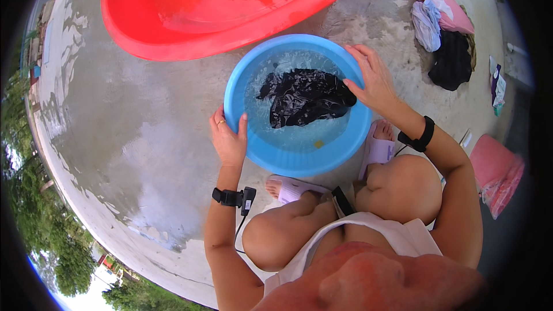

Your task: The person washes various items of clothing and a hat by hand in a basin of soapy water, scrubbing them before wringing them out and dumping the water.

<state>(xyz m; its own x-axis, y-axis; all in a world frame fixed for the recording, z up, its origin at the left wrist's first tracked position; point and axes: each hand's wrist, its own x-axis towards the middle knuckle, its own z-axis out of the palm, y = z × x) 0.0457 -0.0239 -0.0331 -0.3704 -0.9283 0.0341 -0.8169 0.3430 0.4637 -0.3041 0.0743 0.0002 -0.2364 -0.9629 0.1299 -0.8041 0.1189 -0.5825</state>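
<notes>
A round blue plastic basin (303, 162) stands on the wet concrete, with water inside. Dark, soaked cloth (308, 97) lies bunched in the water, partly above the surface. A small yellowish spot (318, 144) shows near the basin's front side; what it is I cannot make out. My left hand (229, 140) grips the rim on the left, thumb on the inside and fingers around the outside. On the upper right, my right hand (371, 78) holds the rim the same way, its thumb close to the black cloth.
Just beyond the basin sits a large red tub (190, 46). Clothes lie at the far right: a pale blue garment (426, 25), a black one (451, 62) and something pink (446, 3). A pink bucket (495, 164) stands to my right. Lilac slippers (377, 151) are close to the basin.
</notes>
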